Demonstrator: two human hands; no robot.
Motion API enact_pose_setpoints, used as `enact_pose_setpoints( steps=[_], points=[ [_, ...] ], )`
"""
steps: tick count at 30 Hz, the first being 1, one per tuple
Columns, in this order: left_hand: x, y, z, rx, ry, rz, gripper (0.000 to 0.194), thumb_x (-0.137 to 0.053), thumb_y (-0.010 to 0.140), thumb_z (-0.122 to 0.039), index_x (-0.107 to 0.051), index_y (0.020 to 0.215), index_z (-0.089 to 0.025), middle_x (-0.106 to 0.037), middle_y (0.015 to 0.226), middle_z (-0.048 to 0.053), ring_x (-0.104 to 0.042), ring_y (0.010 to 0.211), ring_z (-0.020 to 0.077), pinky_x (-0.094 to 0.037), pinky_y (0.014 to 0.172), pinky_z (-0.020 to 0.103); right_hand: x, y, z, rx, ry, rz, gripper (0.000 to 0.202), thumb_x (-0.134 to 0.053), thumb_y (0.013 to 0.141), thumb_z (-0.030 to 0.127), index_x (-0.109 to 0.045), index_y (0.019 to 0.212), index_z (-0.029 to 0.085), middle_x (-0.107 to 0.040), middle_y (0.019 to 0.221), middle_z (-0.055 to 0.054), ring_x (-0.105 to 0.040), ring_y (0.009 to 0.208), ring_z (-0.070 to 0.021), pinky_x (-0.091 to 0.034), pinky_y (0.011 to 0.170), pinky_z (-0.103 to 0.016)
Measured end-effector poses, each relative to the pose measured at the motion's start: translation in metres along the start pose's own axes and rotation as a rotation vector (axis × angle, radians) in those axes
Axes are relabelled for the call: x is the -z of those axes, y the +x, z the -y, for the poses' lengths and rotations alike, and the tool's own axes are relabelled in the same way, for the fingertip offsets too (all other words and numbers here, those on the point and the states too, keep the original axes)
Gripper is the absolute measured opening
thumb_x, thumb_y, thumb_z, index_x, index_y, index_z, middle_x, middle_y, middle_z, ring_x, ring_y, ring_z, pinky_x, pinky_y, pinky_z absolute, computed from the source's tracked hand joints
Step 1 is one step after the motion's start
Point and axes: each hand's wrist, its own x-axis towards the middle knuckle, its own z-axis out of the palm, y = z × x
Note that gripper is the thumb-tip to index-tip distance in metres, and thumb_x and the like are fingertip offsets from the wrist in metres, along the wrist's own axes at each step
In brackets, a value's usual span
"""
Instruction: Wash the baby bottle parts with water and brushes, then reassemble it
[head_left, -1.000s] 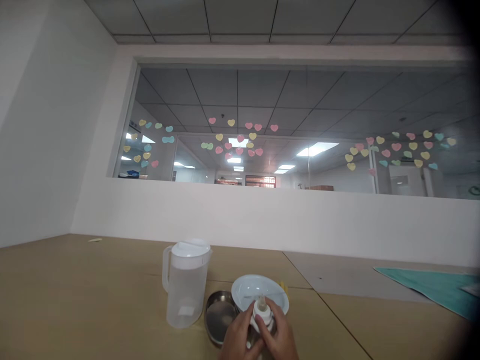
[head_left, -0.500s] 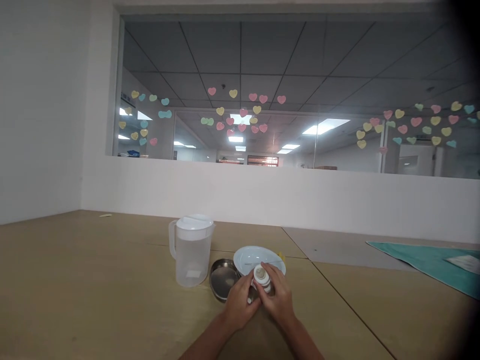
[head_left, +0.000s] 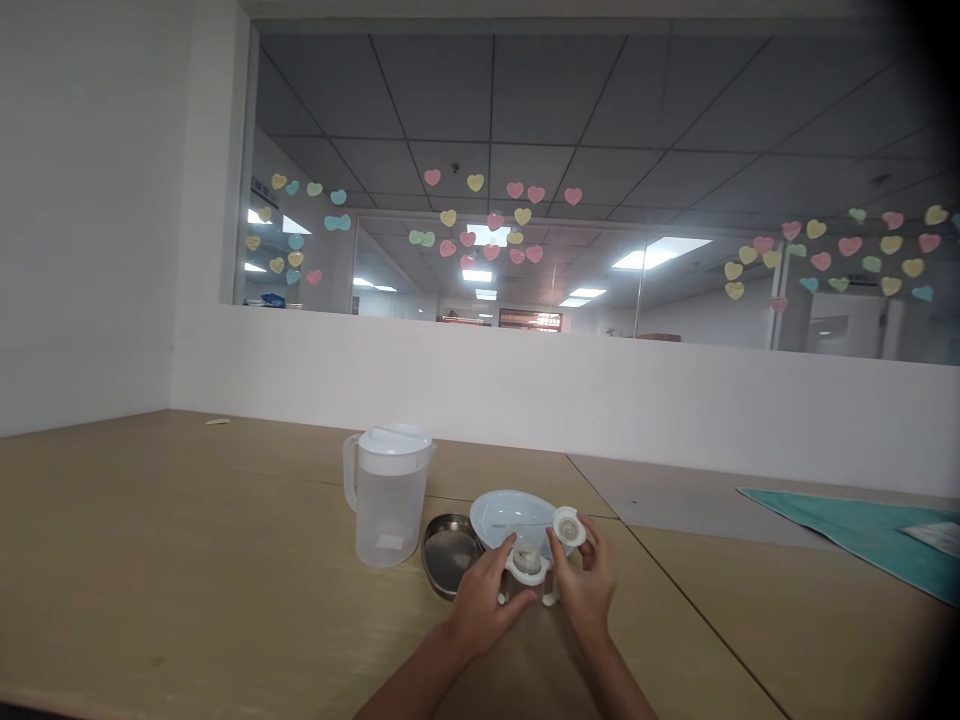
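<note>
My left hand (head_left: 484, 600) is closed around the side of a small clear container (head_left: 528, 573) with a white rim and white side pieces like handles. Its top faces up and shows a pale, see-through opening. Just to the right, my right hand (head_left: 589, 580) pinches a round white lid (head_left: 570, 527), tilted so that its underside faces me. The lid is apart from the container. Behind both hands sits a pale blue oval bowl (head_left: 499, 510) with a thin clear stick-like thing lying across it. A round metal dish (head_left: 448, 557) stands left of my left hand.
A translucent pitcher (head_left: 391, 510) with a white lid and a left-side handle stands left of the metal dish. A teal cloth (head_left: 840, 530) lies at the far right. Seams cross the wooden table (head_left: 225, 570). A white wall (head_left: 450, 375) with a window rises behind.
The white lid has come off the container and moved up and right in my right hand. My left hand has stayed on the container. The view has shifted slightly.
</note>
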Motion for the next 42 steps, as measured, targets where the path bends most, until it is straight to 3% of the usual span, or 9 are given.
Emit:
enact_pose_setpoints(
  steps=[2, 10, 16, 24, 31, 37, 42],
  points=[
    [0.000, 0.000, -0.001, 0.006, -0.005, 0.003, 0.069, -0.052, 0.083, -0.052, -0.028, 0.140, -0.022, -0.049, 0.134, 0.011, -0.049, 0.119, 0.0247, -0.043, 0.098, 0.039, -0.003, -0.001, 0.000, -0.071, 0.060, -0.062, 0.050, -0.069, 0.069, 0.042, -0.051, 0.109, 0.018, -0.057, 0.112, -0.011, -0.060, 0.095, -0.0212, -0.051, 0.082, -0.036],
    [0.001, 0.000, -0.005, 0.025, 0.010, -0.002, 0.071, -0.053, 0.081, -0.053, -0.030, 0.140, -0.022, -0.052, 0.131, 0.012, -0.051, 0.117, 0.0260, -0.043, 0.097, 0.040, -0.004, 0.008, 0.008, -0.116, 0.171, -0.284, 0.055, -0.072, 0.067, 0.038, -0.042, 0.109, 0.020, -0.053, 0.109, -0.009, -0.059, 0.094, -0.0183, -0.051, 0.079, -0.032],
    [0.003, 0.001, -0.006, 0.040, 0.006, 0.007, 0.070, -0.052, 0.082, -0.054, -0.030, 0.140, -0.023, -0.051, 0.132, 0.012, -0.052, 0.115, 0.0260, -0.043, 0.097, 0.040, 0.007, 0.014, -0.008, -0.260, 0.023, -0.228, 0.053, -0.071, 0.066, 0.041, -0.042, 0.104, 0.021, -0.055, 0.098, -0.005, -0.061, 0.082, -0.0164, -0.051, 0.071, -0.029],
    [0.005, 0.001, -0.010, 0.074, 0.006, 0.031, 0.072, -0.051, 0.081, -0.056, -0.029, 0.141, -0.022, -0.050, 0.133, 0.012, -0.053, 0.113, 0.0256, -0.044, 0.094, 0.038, 0.008, 0.025, -0.016, -0.273, 0.142, -0.299, 0.061, -0.074, 0.058, 0.043, -0.037, 0.101, 0.022, -0.048, 0.102, -0.004, -0.059, 0.086, -0.0155, -0.052, 0.073, -0.029],
    [0.006, 0.001, -0.012, 0.062, -0.005, 0.023, 0.070, -0.051, 0.082, -0.054, -0.029, 0.141, -0.023, -0.050, 0.133, 0.012, -0.051, 0.115, 0.0261, -0.043, 0.096, 0.040, 0.008, 0.020, -0.021, -0.365, 0.045, -0.007, 0.054, -0.071, 0.060, 0.042, -0.039, 0.099, 0.021, -0.053, 0.097, -0.004, -0.060, 0.078, -0.0172, -0.051, 0.069, -0.030],
    [0.005, 0.001, -0.010, 0.041, 0.001, 0.014, 0.070, -0.052, 0.082, -0.053, -0.030, 0.140, -0.021, -0.050, 0.133, 0.012, -0.049, 0.119, 0.0257, -0.041, 0.099, 0.041, 0.009, 0.014, -0.027, -0.205, -0.120, 0.153, 0.046, -0.063, 0.066, 0.041, -0.047, 0.103, 0.020, -0.056, 0.100, -0.006, -0.056, 0.092, -0.0216, -0.045, 0.081, -0.036],
    [0.005, 0.001, -0.009, 0.049, 0.002, 0.010, 0.070, -0.052, 0.082, -0.054, -0.030, 0.140, -0.021, -0.050, 0.133, 0.012, -0.050, 0.117, 0.0257, -0.041, 0.098, 0.041, 0.009, 0.013, -0.027, -0.210, -0.091, 0.323, 0.047, -0.058, 0.072, 0.044, -0.046, 0.110, 0.020, -0.058, 0.106, -0.007, -0.056, 0.098, -0.0232, -0.041, 0.088, -0.039]
  ],
)
